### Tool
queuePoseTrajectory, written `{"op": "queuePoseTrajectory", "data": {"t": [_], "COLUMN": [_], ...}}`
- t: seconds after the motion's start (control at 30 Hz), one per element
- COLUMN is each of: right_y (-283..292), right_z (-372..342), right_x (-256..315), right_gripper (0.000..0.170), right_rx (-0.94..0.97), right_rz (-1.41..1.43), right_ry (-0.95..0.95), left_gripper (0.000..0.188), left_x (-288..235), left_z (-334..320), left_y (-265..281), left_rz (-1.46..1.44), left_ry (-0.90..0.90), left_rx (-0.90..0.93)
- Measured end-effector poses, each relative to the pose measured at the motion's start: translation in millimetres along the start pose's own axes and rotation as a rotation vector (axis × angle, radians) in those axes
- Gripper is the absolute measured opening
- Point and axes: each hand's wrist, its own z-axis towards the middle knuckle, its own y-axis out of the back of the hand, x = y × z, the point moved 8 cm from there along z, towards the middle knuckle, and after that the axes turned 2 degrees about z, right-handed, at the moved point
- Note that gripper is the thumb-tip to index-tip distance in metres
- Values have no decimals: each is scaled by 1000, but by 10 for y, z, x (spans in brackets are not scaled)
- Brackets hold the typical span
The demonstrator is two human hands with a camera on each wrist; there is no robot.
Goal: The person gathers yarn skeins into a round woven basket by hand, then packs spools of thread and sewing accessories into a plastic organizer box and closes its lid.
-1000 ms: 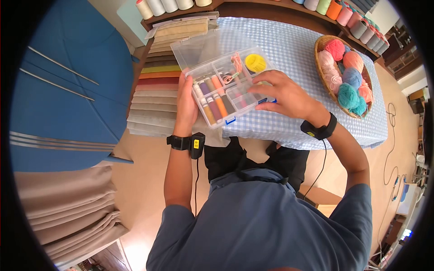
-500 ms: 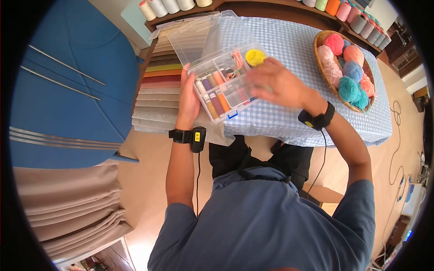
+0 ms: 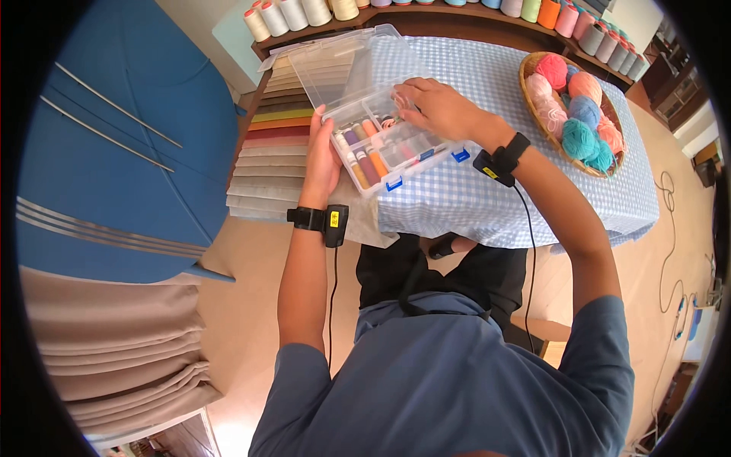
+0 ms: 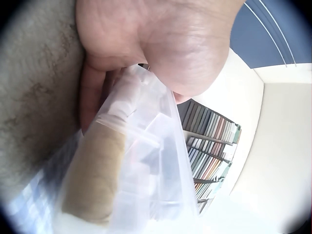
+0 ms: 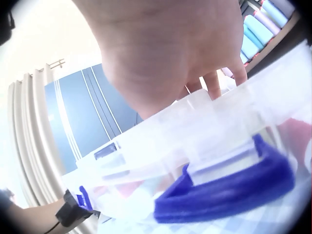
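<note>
My left hand (image 3: 324, 164) grips the left end of a clear plastic divided box (image 3: 410, 169), thumb along its rim. The clear lid (image 3: 320, 70) stands hinged back behind it. Thread spools in white, purple, brown and orange (image 3: 378, 163) fill the left compartments. My right hand (image 3: 445, 110) is over the back right compartments, fingertips down at a pink thread bundle (image 3: 397, 99); I cannot tell whether they pinch it. The right wrist view shows those fingers (image 5: 212, 84) reaching behind the box's front wall. A blue latch (image 3: 394, 183) hangs open at the front.
A wicker basket (image 3: 525, 80) of yarn balls stands on the blue checked tablecloth (image 3: 487, 206) to the right. Fabric swatches (image 3: 263, 160) lie under and left of the box. Large thread cones (image 3: 293, 14) line the back shelf. A blue panel (image 3: 114, 152) is at far left.
My right hand has moved left and back, from the front right compartment to the pink thread, now covering the yellow round item. My left hand keeps its hold on the box.
</note>
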Motion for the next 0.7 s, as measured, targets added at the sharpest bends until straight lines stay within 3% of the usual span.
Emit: {"op": "queuePoseTrajectory", "data": {"t": [0.17,0.23,0.37,0.43,0.67,0.7], "right_y": [-126,-97,44,25,-19,93], "right_z": [-18,-13,-68,-88,-114,-133], "right_x": [-42,-54,-146,-63,-76,-122], "right_gripper": [47,47,45,46,39,38], "right_rx": [-13,74,7,39,111,-1], "right_rz": [-112,48,266,140,105,176], "right_ry": [23,-3,-186,-33,-33,-49], "left_gripper": [48,47,45,48,51,51], "left_x": [1,14,3,-6,11,3], "left_z": [-4,-7,-5,-3,2,0], "left_y": [-10,-1,3,-20,-41,-40], "left_rz": [19,27,45,34,24,24], "left_ry": [-17,-20,-26,-14,0,0], "left_rx": [22,13,-5,14,69,69]}}
